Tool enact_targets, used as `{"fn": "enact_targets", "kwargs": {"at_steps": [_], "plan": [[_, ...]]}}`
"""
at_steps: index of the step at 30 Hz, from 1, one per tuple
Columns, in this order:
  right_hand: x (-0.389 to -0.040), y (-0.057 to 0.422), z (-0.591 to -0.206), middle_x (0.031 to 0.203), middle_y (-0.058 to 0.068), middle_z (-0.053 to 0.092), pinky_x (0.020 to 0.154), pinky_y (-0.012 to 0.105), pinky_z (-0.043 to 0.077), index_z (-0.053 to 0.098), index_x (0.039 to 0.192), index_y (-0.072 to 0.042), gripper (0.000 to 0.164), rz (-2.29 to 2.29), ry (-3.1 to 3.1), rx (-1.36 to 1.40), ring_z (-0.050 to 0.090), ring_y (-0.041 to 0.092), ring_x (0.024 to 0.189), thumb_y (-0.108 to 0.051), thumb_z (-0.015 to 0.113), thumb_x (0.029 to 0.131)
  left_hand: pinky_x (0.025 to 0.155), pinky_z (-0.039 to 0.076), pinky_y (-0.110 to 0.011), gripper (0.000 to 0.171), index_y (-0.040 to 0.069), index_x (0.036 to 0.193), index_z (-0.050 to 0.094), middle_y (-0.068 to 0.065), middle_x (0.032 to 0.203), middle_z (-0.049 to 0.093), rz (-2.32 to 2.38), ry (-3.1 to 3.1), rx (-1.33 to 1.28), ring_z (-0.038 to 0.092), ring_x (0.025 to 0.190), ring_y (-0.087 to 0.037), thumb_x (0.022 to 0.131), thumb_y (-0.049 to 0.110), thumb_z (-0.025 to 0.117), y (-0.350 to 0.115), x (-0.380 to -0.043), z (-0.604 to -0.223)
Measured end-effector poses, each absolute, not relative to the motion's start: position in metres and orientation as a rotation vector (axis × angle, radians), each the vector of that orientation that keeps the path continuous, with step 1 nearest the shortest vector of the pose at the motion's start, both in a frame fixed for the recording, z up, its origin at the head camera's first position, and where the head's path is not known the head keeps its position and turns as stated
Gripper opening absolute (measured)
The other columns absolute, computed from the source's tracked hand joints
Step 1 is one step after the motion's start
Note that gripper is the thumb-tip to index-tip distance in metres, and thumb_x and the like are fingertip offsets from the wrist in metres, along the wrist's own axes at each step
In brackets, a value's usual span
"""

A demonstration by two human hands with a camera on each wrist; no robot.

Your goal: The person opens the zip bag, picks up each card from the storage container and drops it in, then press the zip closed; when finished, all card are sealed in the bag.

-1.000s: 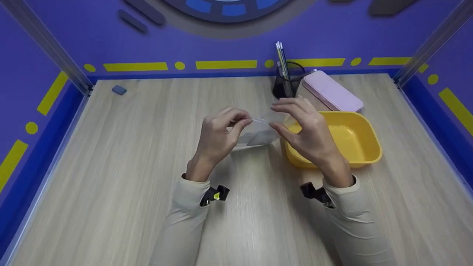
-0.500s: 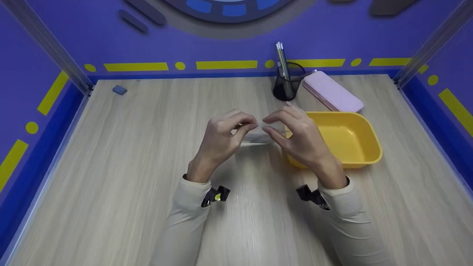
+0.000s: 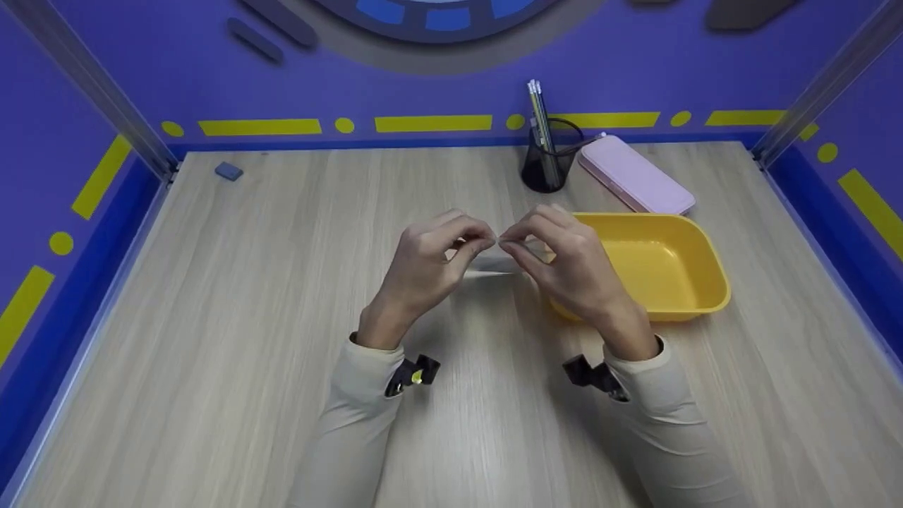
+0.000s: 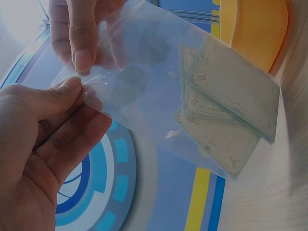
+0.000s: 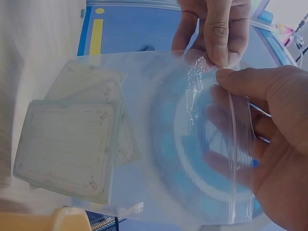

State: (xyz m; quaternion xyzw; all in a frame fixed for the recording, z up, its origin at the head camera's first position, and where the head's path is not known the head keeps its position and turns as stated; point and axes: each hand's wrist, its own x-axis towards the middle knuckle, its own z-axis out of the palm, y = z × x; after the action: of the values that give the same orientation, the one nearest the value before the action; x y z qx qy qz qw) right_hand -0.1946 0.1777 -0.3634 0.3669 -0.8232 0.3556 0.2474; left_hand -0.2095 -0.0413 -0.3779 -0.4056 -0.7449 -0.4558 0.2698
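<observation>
A clear zip-lock bag hangs from both hands over the table. Several pale cards with ornate borders lie loosely overlapped at its bottom, as the left wrist view also shows the cards. Thumb and fingers of my left hand pinch the bag's top edge. My right hand pinches the same edge right beside it, fingertips almost meeting the left ones. In the right wrist view the zip strip runs down from the pinched spot, in front of the right fingers. From the head, the hands hide most of the bag.
Just right of the hands stands a yellow tub, partly behind the right hand. Behind it lie a pink case and a black mesh cup with pencils. A small blue block sits at the far left.
My right hand has moved left and slightly down, and its spread fingers have come together on the bag's edge beside the left fingertips. The left hand has shifted slightly right.
</observation>
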Motion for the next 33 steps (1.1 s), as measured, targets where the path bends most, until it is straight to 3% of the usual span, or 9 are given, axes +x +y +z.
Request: {"fn": "enact_targets", "kwargs": {"at_steps": [33], "plan": [[-0.1935,0.1782,-0.3629,0.093,0.006,0.070,0.084,0.028,0.052,0.074,0.098,-0.003,0.009,0.993,-2.246,1.018,0.064,0.022,0.090,0.005,0.077,0.094,0.077,0.060,-0.021,0.004,0.001,0.098,0.075,-0.007,0.092,0.074,-1.291,-2.032,-1.121,0.072,0.082,-0.013,0.095,-0.002,0.076,-0.0403,-0.2084,-0.3797]]}}
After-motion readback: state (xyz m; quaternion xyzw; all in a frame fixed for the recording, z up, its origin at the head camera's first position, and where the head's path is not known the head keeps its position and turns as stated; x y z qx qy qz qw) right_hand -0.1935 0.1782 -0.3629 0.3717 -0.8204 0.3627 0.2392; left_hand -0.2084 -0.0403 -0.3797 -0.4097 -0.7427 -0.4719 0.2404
